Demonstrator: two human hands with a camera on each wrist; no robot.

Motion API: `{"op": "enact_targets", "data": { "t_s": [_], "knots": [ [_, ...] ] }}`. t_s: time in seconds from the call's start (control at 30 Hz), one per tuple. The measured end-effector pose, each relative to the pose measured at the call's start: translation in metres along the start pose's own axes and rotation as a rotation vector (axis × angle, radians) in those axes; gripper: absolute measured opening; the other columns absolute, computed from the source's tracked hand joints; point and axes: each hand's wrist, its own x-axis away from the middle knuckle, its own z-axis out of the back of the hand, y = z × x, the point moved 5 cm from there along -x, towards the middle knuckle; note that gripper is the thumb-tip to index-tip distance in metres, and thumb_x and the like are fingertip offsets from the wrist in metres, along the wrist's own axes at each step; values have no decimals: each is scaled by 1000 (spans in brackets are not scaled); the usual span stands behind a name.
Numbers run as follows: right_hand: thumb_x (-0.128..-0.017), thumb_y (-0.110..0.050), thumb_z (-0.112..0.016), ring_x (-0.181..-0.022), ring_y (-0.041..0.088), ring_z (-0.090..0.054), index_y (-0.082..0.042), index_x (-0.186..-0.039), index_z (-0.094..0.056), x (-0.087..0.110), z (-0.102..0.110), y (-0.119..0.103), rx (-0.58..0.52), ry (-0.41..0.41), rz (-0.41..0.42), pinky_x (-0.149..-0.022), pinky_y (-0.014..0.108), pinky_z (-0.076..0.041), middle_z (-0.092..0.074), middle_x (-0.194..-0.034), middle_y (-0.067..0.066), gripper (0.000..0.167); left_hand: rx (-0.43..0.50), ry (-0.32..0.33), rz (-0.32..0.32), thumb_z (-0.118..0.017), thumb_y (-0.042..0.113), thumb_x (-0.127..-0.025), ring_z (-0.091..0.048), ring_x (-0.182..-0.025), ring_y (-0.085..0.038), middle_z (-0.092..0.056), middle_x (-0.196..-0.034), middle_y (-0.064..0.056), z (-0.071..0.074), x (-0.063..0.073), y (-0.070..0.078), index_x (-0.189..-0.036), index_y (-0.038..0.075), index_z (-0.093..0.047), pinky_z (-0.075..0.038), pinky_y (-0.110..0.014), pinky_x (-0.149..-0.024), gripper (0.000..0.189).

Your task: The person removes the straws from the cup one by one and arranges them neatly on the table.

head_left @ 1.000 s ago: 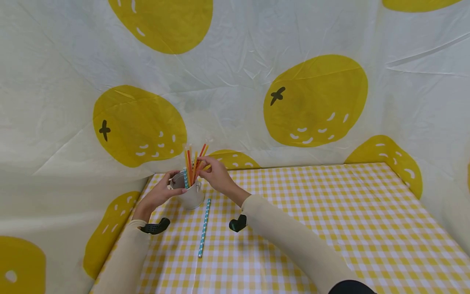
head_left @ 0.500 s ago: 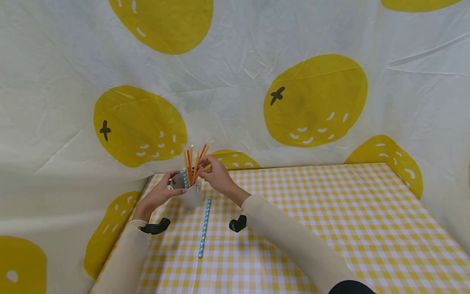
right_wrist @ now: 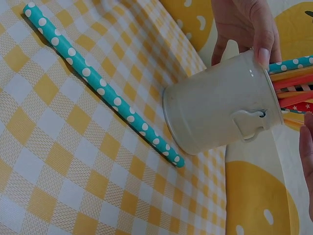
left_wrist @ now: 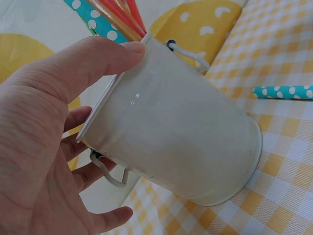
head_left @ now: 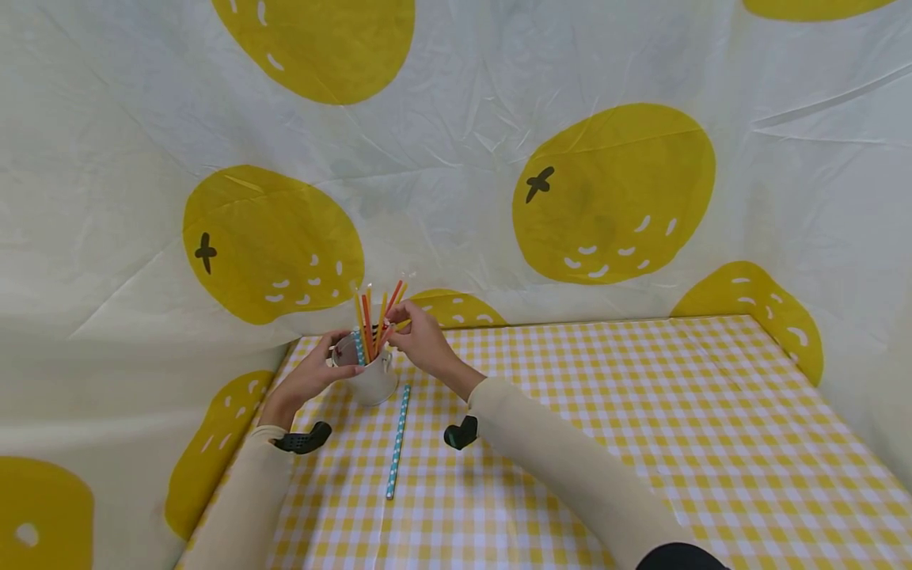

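Note:
A small white metal bucket (head_left: 374, 386) with side handles stands on the tablecloth, holding several drinking straws (head_left: 367, 317) in orange, red, yellow and dotted teal. My left hand (head_left: 313, 376) grips its rim. In the left wrist view the thumb lies over the near side of the bucket (left_wrist: 166, 117), the fingers spread behind. At the right of the bunch, the fingertips of my right hand (head_left: 423, 344) pinch among the straws; just which ones is hidden. Only an edge of that hand shows in the right wrist view. A teal straw with white dots (head_left: 397, 443) lies loose before the bucket.
A yellow and white checked tablecloth (head_left: 606, 396) covers the table. Behind and to the left hangs a pale sheet (head_left: 442, 206) printed with yellow fruit, close to the bucket. Dark wrist cameras (head_left: 306, 438) stick out from both sleeves.
The straw tops have shifted slightly among themselves near my right fingertips. My left hand, the bucket and the loose teal straw stay in place.

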Motion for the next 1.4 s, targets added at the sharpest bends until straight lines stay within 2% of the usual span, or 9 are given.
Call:
{"op": "enact_targets", "data": {
  "t_s": [0.23,0.33,0.5,0.6,0.8,0.97,1.23,1.4],
  "knots": [
    [-95,0,-66,-81,17,-69,-6,-122,-62,0,-3,0,-18,4,-4,-70,27,-57,-64,-113,10,28,-5,0,-16,-76,37,-92,-31,-141,-41,-25,-161,-17,-1,-1,1,-159,13,-23,-38,-57,-104,88],
    [-95,-1,-66,-80,19,-71,-5,-123,-64,1,-4,1,17,-8,-25,-69,26,-57,-64,-114,10,28,3,0,-12,-76,37,-92,-31,-141,-41,-25,-161,-16,-1,-2,0,-158,14,-24,-38,-57,-105,87],
    [-97,-6,-67,-77,15,-71,-5,-123,-65,1,-5,1,71,-21,-37,-67,24,-57,-66,-112,9,26,11,-3,-15,-77,37,-92,-31,-142,-40,-25,-161,-15,-1,-2,0,-158,15,-24,-37,-57,-105,87],
    [-98,-7,-66,-79,20,-72,-5,-121,-65,1,-3,-1,70,-22,-26,-68,25,-57,-67,-110,9,23,14,-3,-16,-77,36,-92,-32,-141,-40,-26,-160,-15,-1,-2,0,-157,15,-24,-38,-57,-105,87],
    [-99,-9,-66,-85,33,-71,-6,-121,-64,2,5,-4,52,-6,-9,-69,25,-57,-67,-110,8,22,15,-4,-17,-77,36,-92,-34,-139,-40,-26,-159,-16,-1,-3,1,-157,15,-24,-39,-54,-103,87],
    [-99,-12,-67,-78,32,-69,-8,-120,-64,1,14,-9,58,17,24,-68,26,-57,-68,-110,6,21,15,-7,-11,-77,37,-92,-32,-141,-41,-26,-160,-17,-1,-3,0,-158,14,-24,-38,-57,-105,88],
    [-97,-13,-71,-73,33,-68,-6,-115,-65,-2,31,-16,37,81,91,-66,36,-58,-70,-105,8,20,-1,1,-2,-77,37,-92,-28,-143,-43,-24,-160,-19,1,-1,-2,-159,13,-23,-35,-61,-107,89],
    [-97,-16,-71,-70,31,-68,-8,-115,-66,0,41,-23,61,110,110,-63,31,-57,-70,-106,7,21,-1,1,3,-77,40,-91,-28,-143,-41,-24,-161,-17,0,0,-2,-158,15,-25,-33,-61,-108,88]
  ]
}}
